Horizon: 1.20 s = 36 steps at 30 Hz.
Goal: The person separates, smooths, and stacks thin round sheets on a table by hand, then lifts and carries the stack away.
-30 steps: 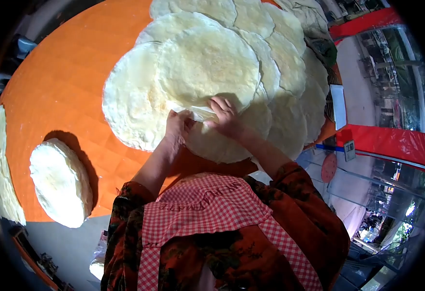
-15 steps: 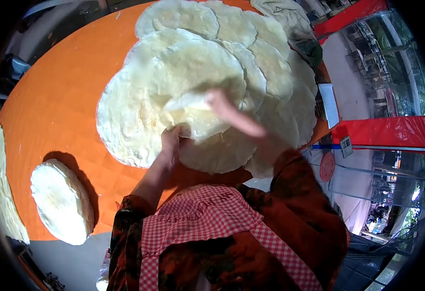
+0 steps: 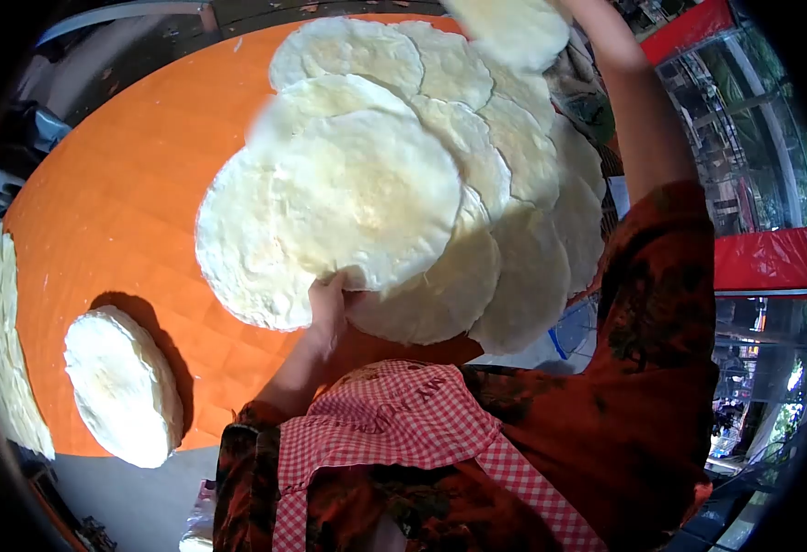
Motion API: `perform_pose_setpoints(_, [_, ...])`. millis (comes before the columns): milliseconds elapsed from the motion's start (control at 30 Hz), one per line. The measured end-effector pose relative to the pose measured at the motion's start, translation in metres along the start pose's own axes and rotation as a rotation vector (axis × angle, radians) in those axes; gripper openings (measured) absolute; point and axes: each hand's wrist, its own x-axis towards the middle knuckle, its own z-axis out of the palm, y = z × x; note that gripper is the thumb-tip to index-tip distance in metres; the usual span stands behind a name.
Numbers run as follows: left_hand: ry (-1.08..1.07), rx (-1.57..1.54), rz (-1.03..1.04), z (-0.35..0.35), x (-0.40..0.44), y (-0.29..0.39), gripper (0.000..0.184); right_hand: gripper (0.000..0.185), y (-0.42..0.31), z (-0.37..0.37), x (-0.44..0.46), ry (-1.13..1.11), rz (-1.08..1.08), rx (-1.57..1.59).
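Observation:
Many thin round flatbreads (image 3: 357, 184) overlap on the orange table (image 3: 146, 184). My left hand (image 3: 327, 302) is at the near edge of the pile, its fingers closed on the rim of the top flatbread. Up at the top edge of the view, my right hand (image 3: 576, 5) holds a single flatbread (image 3: 514, 32) by its side, raised over the far right of the spread. Part of that flatbread and most of the fingers are cut off by the frame.
A thick round stack of flatbreads (image 3: 123, 386) stands at the table's near left. Another pile (image 3: 8, 350) lies along the far left edge. Beyond the right edge are a crumpled cloth (image 3: 574, 69) and a red band (image 3: 762, 260).
My right hand has lifted a flatbread off the pile and carried it away to the upper right. My left hand has stayed at the pile's near edge.

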Motion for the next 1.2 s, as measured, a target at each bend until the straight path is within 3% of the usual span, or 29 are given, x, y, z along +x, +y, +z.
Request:
perform_pose_setpoints(67, [-0.008,0.001,-0.018,-0.005,-0.009,0.006,0.022,0.019,-0.028,-0.004,-0.024,0.012,-0.275,-0.064])
perform_pose_setpoints(100, [-0.004,0.005,-0.04,-0.003,-0.018,0.014,0.022,0.02,-0.053,0.004,-0.045,-0.033,-0.251,-0.165])
perform_pose_setpoints(133, [0.004,0.009,-0.059,-0.004,-0.023,0.019,0.021,0.014,-0.031,0.049,-0.069,-0.064,-0.224,-0.2])
perform_pose_setpoints(167, [0.006,-0.034,-0.052,-0.008,-0.021,0.017,0.021,0.011,-0.083,0.036,-0.11,-0.045,-0.258,0.089])
perform_pose_setpoints(233, [-0.004,-0.115,-0.038,-0.012,-0.014,0.009,0.022,0.01,-0.124,0.083,-0.175,-0.094,-0.065,0.281])
perform_pose_setpoints(300, [0.038,-0.115,-0.052,-0.009,-0.016,0.009,0.022,0.013,-0.156,0.142,-0.245,-0.379,0.617,0.803])
perform_pose_setpoints(333, [0.061,-0.115,-0.062,-0.009,-0.018,0.008,0.023,0.012,-0.16,0.181,-0.29,-0.523,0.404,0.473])
perform_pose_setpoints(400, [-0.053,-0.134,-0.052,-0.014,-0.015,0.002,0.021,0.01,-0.16,0.233,-0.361,-0.464,-0.078,0.34])
perform_pose_setpoints(500, [-0.133,-0.141,-0.048,-0.018,-0.01,0.0,0.02,0.019,-0.162,0.229,-0.361,-0.5,-0.003,0.298])
perform_pose_setpoints(533, [-0.145,-0.143,-0.056,-0.02,-0.011,-0.003,0.019,0.021,-0.164,0.216,-0.352,-0.367,-0.022,0.262])
perform_pose_setpoints(600, [-0.13,-0.205,-0.059,-0.021,-0.008,-0.008,0.02,0.021,-0.169,0.183,-0.34,-0.37,-0.031,0.177])
perform_pose_setpoints(700, [-0.141,-0.217,-0.126,-0.018,-0.011,-0.008,0.022,0.021,-0.164,0.203,-0.377,-0.531,-0.036,0.171])
perform_pose_setpoints(800, [-0.241,-0.259,-0.112,-0.017,-0.011,-0.005,0.023,0.03,-0.176,0.199,-0.388,-0.471,-0.008,0.341])
perform_pose_setpoints(933, [-0.309,-0.265,-0.085,-0.016,-0.016,0.0,0.025,0.034,-0.189,0.184,-0.392,-0.248,-0.064,0.224])
perform_pose_setpoints(967, [-0.336,-0.258,-0.066,-0.012,-0.015,0.005,0.026,0.033,-0.184,0.189,-0.387,-0.359,-0.002,0.246])
perform_pose_setpoints(1033, [-0.388,-0.355,0.017,-0.004,-0.031,0.029,0.028,0.031,-0.165,0.208,-0.37,-0.585,0.126,0.293])
perform_pose_setpoints(1067, [-0.409,-0.403,0.057,-0.003,-0.038,0.037,0.029,0.021,-0.171,0.191,-0.337,-0.465,-0.028,0.22])
perform_pose_setpoints(1100, [-0.403,-0.401,0.071,-0.015,-0.041,0.042,0.031,0.017,-0.173,0.185,-0.31,-0.383,-0.028,0.372])
perform_pose_setpoints(1133, [-0.36,-0.388,0.172,-0.019,-0.051,0.049,0.038,0.011,-0.191,0.138,-0.262,-0.532,-0.05,0.361])
perform_pose_setpoints(1167, [-0.228,-0.3,0.213,-0.034,-0.048,0.047,0.043,0.009,-0.206,0.105,-0.23,-0.373,-0.065,0.318])
perform_pose_setpoints(1200, [-0.096,-0.211,0.255,-0.052,-0.043,0.042,0.049,0.007,-0.206,0.077,-0.196,-0.557,0.016,0.323])
